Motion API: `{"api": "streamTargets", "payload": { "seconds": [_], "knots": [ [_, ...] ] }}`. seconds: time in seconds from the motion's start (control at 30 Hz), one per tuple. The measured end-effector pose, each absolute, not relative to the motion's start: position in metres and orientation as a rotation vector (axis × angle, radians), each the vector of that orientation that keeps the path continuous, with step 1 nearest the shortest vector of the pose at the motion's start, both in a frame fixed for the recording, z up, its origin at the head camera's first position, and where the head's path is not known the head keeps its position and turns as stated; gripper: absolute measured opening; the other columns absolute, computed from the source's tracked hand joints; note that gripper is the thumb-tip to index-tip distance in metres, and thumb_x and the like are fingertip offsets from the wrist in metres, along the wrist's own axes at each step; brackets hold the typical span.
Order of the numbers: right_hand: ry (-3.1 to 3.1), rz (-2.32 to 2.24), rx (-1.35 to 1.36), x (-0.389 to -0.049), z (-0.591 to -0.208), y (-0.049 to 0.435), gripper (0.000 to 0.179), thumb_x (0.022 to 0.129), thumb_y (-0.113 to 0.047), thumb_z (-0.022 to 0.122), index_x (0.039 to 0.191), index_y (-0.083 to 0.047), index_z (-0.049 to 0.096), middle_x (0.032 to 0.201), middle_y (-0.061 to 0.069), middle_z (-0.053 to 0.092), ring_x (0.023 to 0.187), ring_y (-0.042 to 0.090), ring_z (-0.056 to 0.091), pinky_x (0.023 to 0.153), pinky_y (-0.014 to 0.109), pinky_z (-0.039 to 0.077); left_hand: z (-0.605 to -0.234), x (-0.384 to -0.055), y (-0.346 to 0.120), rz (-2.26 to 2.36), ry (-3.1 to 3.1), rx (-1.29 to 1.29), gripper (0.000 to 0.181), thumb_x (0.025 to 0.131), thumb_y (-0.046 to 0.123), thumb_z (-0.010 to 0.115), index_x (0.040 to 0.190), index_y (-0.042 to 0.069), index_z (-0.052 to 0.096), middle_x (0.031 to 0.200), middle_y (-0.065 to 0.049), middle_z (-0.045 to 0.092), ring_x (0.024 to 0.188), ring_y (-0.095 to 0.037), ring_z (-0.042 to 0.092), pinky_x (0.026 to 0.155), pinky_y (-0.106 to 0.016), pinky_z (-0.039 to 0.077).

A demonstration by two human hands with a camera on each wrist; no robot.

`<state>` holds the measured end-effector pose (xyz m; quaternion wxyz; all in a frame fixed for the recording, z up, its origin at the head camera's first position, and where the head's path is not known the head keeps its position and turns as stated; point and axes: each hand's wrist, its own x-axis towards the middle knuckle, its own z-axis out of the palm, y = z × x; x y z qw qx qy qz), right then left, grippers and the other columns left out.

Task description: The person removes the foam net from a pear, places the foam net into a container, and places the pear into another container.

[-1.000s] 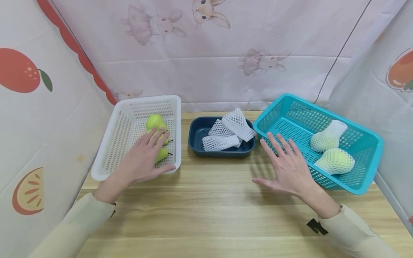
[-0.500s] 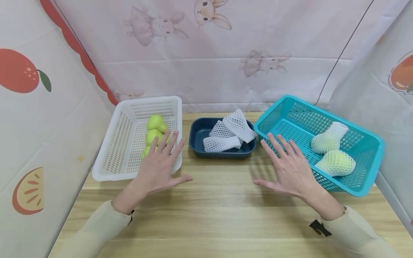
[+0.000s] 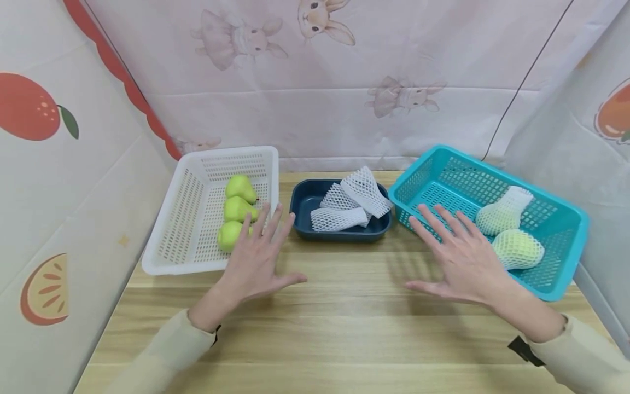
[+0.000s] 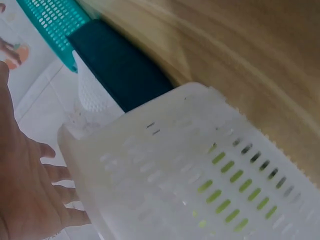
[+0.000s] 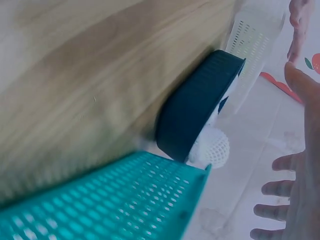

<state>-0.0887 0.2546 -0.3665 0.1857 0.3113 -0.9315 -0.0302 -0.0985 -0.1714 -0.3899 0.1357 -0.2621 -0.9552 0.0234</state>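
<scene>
My left hand (image 3: 256, 265) has its fingers spread, over the front right corner of the white basket (image 3: 164, 219); it holds nothing. Inside that basket lie three green pears (image 3: 238, 209), the nearest partly behind my fingertips. My right hand (image 3: 465, 260), also spread and holding nothing, is over the near left side of the turquoise basket (image 3: 541, 202). Two pears in white foam nets, one (image 3: 499, 213) behind the other (image 3: 519, 249), lie in its right part. Between the hands stands a dark blue tray (image 3: 302, 205) with several white foam net sleeves (image 3: 337, 219).
All three containers stand on a wooden table (image 3: 344, 328), near a pink rabbit-print cloth (image 3: 315, 120) at the back. Cloth walls with fruit prints close off the left and right sides. The tray's right end is close to the turquoise basket.
My left hand has moved right, from over the pears to the white basket's front corner, uncovering the pears. My right hand has shifted slightly right. The containers and their contents have stayed put.
</scene>
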Motion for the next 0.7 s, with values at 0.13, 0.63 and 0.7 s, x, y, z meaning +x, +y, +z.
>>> {"api": "streamTargets", "payload": {
  "seconds": [0.13,0.63,0.7],
  "knots": [
    [-2.610,-0.121,0.888,-0.086,-0.355,0.261,0.121,0.078,-0.101,0.039,0.161,-0.014,0.042,0.170,0.015,0.038,0.151,0.045,0.042,0.118,0.067,0.040,-0.395,-0.097,-0.168,0.100,-2.744,-0.767,0.127,0.079,0.100,0.002,0.169,0.014,0.021,0.176,-0.019,0.020,0.163,-0.042,0.022,0.131,-0.066,0.021],
    [-2.765,-0.209,0.865,-0.101,-0.325,0.305,0.121,0.070,-0.087,0.070,0.163,-0.015,0.039,0.165,0.019,0.045,0.148,0.046,0.044,0.116,0.065,0.041,-0.407,-0.092,-0.163,0.129,-2.716,-0.790,0.126,0.079,0.096,0.046,0.169,0.012,0.023,0.177,-0.017,0.020,0.164,-0.040,0.022,0.132,-0.065,0.018],
    [-2.797,-0.199,0.820,-0.106,-0.323,0.313,0.121,0.070,-0.085,0.073,0.163,-0.015,0.039,0.164,0.020,0.046,0.148,0.046,0.043,0.116,0.065,0.040,-0.407,-0.092,-0.163,0.123,-2.719,-0.791,0.125,0.080,0.098,0.040,0.169,0.012,0.022,0.177,-0.017,0.019,0.165,-0.040,0.020,0.133,-0.065,0.018]
  ]
}}
